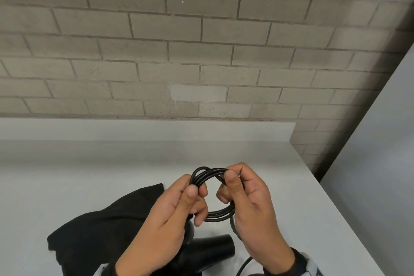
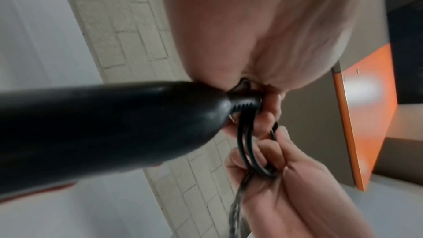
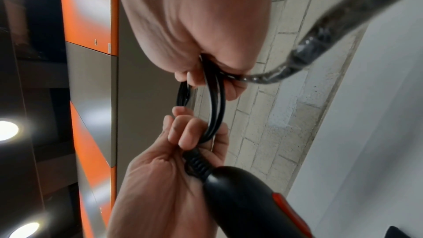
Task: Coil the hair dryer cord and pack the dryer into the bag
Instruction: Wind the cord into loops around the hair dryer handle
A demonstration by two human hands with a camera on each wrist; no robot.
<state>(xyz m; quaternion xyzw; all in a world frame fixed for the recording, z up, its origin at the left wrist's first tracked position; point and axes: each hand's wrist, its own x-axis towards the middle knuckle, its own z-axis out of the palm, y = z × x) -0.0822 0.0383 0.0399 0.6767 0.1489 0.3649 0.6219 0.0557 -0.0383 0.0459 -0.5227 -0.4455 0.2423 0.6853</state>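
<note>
- Grey brick wall (image 1: 201,29) and a pale counter (image 1: 67,163) frame the work; the cord (image 1: 209,175) is held above that counter as a small ring of several black loops.
- Cord — judged springy and smooth-skinned, so the loops are likely to fan apart if the pinch is relaxed; it is best gripped where the turns cross, all strands gathered at once.
- Left hand (image 1: 170,215): thumb and curled fingers are pinched around the ring's left side, with the ribbed end of the cord at the dryer handle lying against the palm, as the right wrist view shows.
- Right hand (image 1: 248,204): fingers are curled around the ring's right side, thumb pressed on top; a greyish tail of cord runs down from it, still to be wound.
- Hair dryer (image 1: 208,251) — black, rigid, probably the heaviest part; it hangs or rests below the hands, which cannot be told. The handle is judged the safest hold.
- Black bag (image 1: 100,231) lies crumpled on the counter just left of the dryer, soft and limp; its mouth would need opening.
</note>
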